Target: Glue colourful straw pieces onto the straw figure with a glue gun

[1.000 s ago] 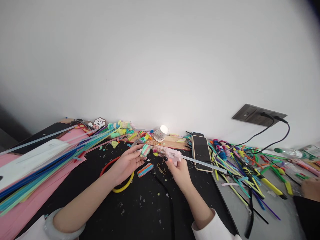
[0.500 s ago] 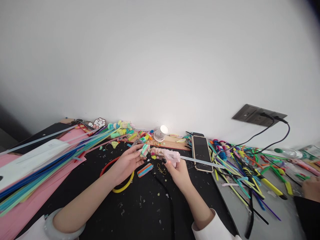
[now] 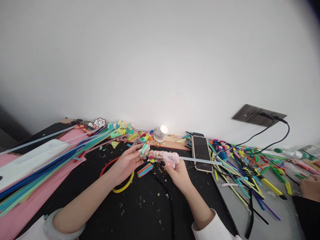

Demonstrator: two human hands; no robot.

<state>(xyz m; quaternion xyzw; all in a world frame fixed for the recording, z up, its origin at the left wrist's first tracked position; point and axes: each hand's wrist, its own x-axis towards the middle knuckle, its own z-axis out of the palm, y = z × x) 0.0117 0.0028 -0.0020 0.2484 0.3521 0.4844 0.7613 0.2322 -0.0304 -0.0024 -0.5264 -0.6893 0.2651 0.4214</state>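
Note:
My left hand point(image 3: 127, 162) pinches a small bundle of short coloured strips point(image 3: 144, 150) above the black mat point(image 3: 140, 203). My right hand point(image 3: 178, 173) grips a pink glue gun point(image 3: 165, 156) with a clear glue stick point(image 3: 200, 160) poking out of its back. The gun's nozzle points left and touches the bundle. A second striped bundle point(image 3: 145, 169) lies on the mat just below the two hands.
A phone point(image 3: 201, 148) lies right of the gun. Long coloured strips point(image 3: 45, 166) and pink sheets lie at the left, a tangle of coloured pieces and cables point(image 3: 245, 166) at the right. Red and yellow rings point(image 3: 123, 186) lie under my left wrist. Another person's hand point(image 3: 310, 188) shows at the right edge.
My right hand has slid the glue gun to the left until its nozzle meets the bundle in my left hand. My left hand has hardly moved.

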